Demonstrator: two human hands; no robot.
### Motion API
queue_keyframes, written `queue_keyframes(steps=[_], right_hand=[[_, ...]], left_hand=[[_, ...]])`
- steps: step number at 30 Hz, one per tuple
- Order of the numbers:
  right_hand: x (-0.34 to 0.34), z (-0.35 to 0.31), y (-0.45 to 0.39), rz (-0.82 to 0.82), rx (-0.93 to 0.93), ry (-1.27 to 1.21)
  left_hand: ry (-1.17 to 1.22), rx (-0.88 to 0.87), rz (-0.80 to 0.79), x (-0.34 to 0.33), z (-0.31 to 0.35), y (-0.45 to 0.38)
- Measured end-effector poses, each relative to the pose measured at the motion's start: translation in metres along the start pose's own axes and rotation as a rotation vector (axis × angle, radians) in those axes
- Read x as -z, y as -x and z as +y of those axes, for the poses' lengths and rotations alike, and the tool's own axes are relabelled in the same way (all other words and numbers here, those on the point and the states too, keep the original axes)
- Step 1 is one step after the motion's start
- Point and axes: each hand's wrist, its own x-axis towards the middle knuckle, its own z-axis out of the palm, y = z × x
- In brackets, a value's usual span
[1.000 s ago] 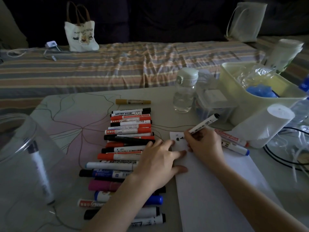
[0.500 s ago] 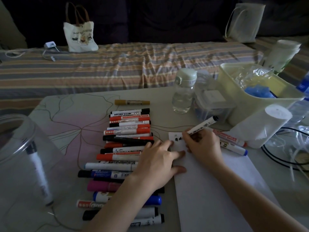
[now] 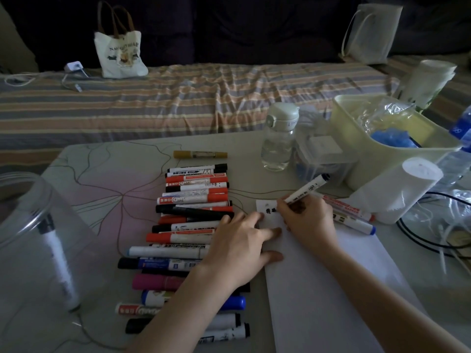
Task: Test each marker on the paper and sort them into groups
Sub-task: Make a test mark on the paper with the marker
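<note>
My right hand grips a white marker with a dark end, its tip down on the far left corner of the white paper, beside small black scribbles. My left hand lies flat with its fingers pressing the paper's left edge. Left of the paper lies a row of several markers in black, red, blue and pink. A yellow marker lies apart at the far end. Two markers, one red and one blue-capped, lie right of my right hand.
A clear plastic jar on its side holds one marker at the left. A water bottle, a clear box, a pale bin, a paper roll and black cables crowd the right. A striped bed lies beyond the table.
My right hand has shifted the marker slightly over the paper's corner. My left hand has stayed flat on the paper's edge.
</note>
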Motion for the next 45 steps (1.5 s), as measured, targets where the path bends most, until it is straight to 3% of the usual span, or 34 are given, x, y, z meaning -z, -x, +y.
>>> queue_keyframes(steps=[5, 10, 14, 17, 21, 25, 28, 45], right_hand=[[0.0, 0.003, -0.003, 0.02, -0.061, -0.047], [0.006, -0.001, -0.003, 0.059, -0.148, -0.239], [0.016, -0.011, -0.004, -0.046, -0.244, -0.409], [0.034, -0.022, 0.002, -0.112, -0.268, -0.543], [0.062, -0.036, 0.038, -0.185, -0.331, -0.597], [0.081, -0.054, 0.082, -0.206, -0.402, -0.734], [0.089, -0.073, 0.102, -0.195, -0.372, -0.727], [0.104, -0.124, 0.144, -0.153, -0.27, -0.686]], left_hand=[[0.025, -0.007, -0.013, 0.005, -0.002, 0.002], [0.132, 0.001, 0.123, 0.0, -0.004, 0.01], [0.174, 0.009, 0.201, -0.002, -0.005, 0.007], [0.29, 0.063, 0.349, 0.009, 0.0, 0.009], [0.844, 0.278, 0.509, 0.027, 0.016, 0.027], [1.584, 0.637, 0.479, 0.036, 0.031, 0.046], [1.859, 0.721, 0.434, 0.045, 0.041, 0.058], [1.788, 0.645, 0.428, 0.081, 0.072, 0.111]])
